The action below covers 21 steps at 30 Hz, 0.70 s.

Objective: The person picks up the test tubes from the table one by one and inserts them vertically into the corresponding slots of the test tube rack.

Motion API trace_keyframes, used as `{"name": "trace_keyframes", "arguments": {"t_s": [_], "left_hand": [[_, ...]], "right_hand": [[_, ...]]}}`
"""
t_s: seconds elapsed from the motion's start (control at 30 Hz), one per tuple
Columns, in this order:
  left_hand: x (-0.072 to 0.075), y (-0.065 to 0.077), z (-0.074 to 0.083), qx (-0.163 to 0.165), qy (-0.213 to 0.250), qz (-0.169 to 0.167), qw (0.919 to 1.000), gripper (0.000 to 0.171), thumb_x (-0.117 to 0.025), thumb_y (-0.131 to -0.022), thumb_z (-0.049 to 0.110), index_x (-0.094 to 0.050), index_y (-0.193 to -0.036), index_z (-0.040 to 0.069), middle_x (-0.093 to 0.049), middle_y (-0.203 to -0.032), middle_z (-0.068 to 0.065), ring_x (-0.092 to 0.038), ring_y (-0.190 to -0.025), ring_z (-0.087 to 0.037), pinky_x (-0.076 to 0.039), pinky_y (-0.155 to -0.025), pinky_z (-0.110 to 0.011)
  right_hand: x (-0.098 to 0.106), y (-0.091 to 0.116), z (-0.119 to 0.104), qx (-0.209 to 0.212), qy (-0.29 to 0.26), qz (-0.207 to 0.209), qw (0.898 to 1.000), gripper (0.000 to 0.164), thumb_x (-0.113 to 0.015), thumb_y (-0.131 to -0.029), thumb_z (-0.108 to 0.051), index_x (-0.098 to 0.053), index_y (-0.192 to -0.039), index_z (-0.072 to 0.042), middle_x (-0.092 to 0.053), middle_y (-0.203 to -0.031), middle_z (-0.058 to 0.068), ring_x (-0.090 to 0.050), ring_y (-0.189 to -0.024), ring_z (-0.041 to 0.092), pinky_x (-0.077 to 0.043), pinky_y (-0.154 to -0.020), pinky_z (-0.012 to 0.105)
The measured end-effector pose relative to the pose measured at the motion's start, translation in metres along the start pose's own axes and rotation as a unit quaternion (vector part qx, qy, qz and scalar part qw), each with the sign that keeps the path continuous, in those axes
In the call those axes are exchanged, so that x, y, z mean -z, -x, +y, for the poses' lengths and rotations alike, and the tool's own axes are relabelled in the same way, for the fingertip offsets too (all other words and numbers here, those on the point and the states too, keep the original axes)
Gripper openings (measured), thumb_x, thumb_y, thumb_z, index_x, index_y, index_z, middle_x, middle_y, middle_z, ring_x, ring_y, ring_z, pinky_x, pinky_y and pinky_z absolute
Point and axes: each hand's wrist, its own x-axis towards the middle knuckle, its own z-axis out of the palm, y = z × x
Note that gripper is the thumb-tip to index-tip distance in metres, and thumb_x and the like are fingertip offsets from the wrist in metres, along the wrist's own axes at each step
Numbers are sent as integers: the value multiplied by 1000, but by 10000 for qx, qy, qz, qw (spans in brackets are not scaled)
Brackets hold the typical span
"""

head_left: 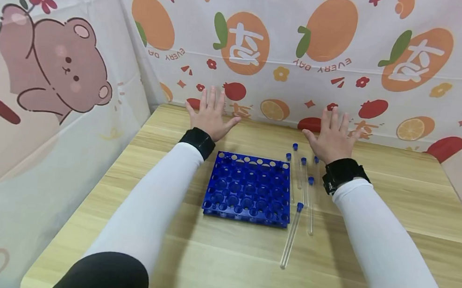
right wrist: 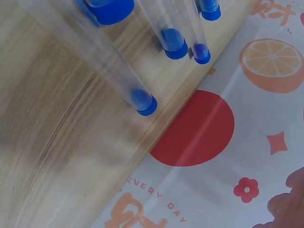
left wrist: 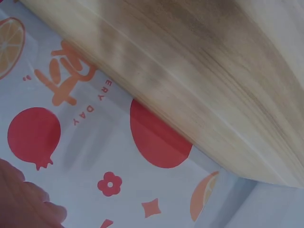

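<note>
My left hand (head_left: 210, 120) is held out with its fingers spread, beyond the far left corner of a blue test tube rack (head_left: 249, 190). Fingers spread too, my right hand (head_left: 334, 138) reaches toward the table's far edge, right of several clear test tubes with blue caps. The nearest test tube (head_left: 290, 239) lies slanted by the rack's right side; another test tube (head_left: 311, 213) lies just beyond it. Neither hand holds anything. In the right wrist view, a capped test tube (right wrist: 123, 78) lies close to the table edge. Only fingertips (left wrist: 31, 202) show in the left wrist view.
The rack and tubes rest on a light wooden table (head_left: 235, 266). A white curtain (head_left: 278, 92) printed with fruit hangs behind its far edge, and a bear-printed cloth (head_left: 74, 66) covers the left side. Black bands (head_left: 198, 143) circle both wrists.
</note>
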Motion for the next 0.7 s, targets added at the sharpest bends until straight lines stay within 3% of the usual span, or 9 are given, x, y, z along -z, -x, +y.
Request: {"name": "trace_keyframes", "arguments": {"t_s": [0.4, 0.53, 0.63, 0.7], "left_hand": [[-1, 2, -9, 41, -189, 2, 9998, 96, -35, -89, 78, -3, -160, 22, 2, -166, -12, 2, -152, -33, -7, -108, -77], [4, 3, -13, 134, -327, -73, 9993, 95, -46, -90, 70, -5, -160, 20, 3, -166, -13, 2, -152, -35, -8, -108, -76], [10, 6, -16, 208, -553, -532, 9968, 87, -51, -92, 63, -20, -158, 15, -5, -165, -18, -4, -151, -37, -13, -109, -75], [15, 8, -20, 208, -489, -981, 9938, 73, -53, -93, 59, -45, -146, 10, -33, -154, -21, -29, -142, -38, -28, -107, -68]], "right_hand": [[5, 4, 5, -66, 415, 54, 9991, 86, -34, -98, -64, 0, -159, -13, 3, -165, 18, 6, -149, 46, 5, -106, 78], [9, 3, 8, -183, 803, 15, 9966, 86, -43, -97, -57, -4, -159, -12, 3, -164, 19, 8, -149, 46, 7, -106, 77], [17, 4, 10, -350, 1184, -291, 9919, 77, -49, -97, -50, -24, -156, -7, -7, -163, 24, 2, -147, 50, 7, -105, 78], [24, 5, 14, -492, 1107, -702, 9902, 63, -50, -97, -46, -48, -143, -4, -35, -152, 28, -23, -141, 51, -10, -108, 77]]}}
